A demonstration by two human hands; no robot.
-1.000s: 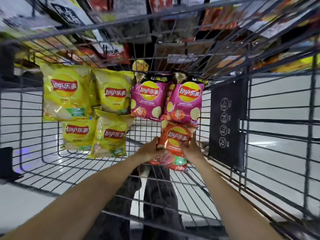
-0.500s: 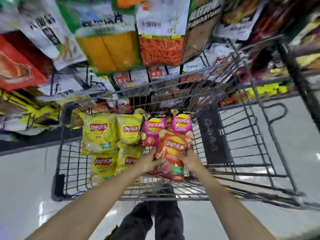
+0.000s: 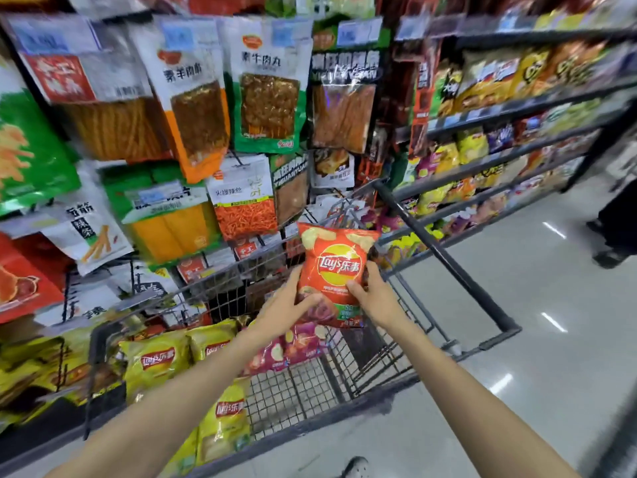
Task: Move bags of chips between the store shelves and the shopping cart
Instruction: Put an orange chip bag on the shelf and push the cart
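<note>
Orange chip bag: upright, logo facing cam, held in air above cart's far right part, not touching cart contents.
Left hand: grips bag's lower left edge; fingers curled onto bag front, thumb side behind, can't tell exactly.
Right hand: grips bag's lower right edge; thumb across front near green label, other fingers wrapped behind.
Cart: wire basket w/ dark frame, below & around the hands, parked just beside hanging snack rack.
In cart: yellow chip bags lying on left side, several, one more near front edge; pink chip bags right of those, directly under held bag, partly hidden by left wrist.
Hanging snack packs: rows on pegs behind cart, left & centre; green, orange, white packs.
Store shelves: right of rack, dark tiers w/ mixed snack bags, blurred.
Floor: glossy grey, light reflections.
Other person: dark legs & shoes at far right edge, well apart from cart.
</note>
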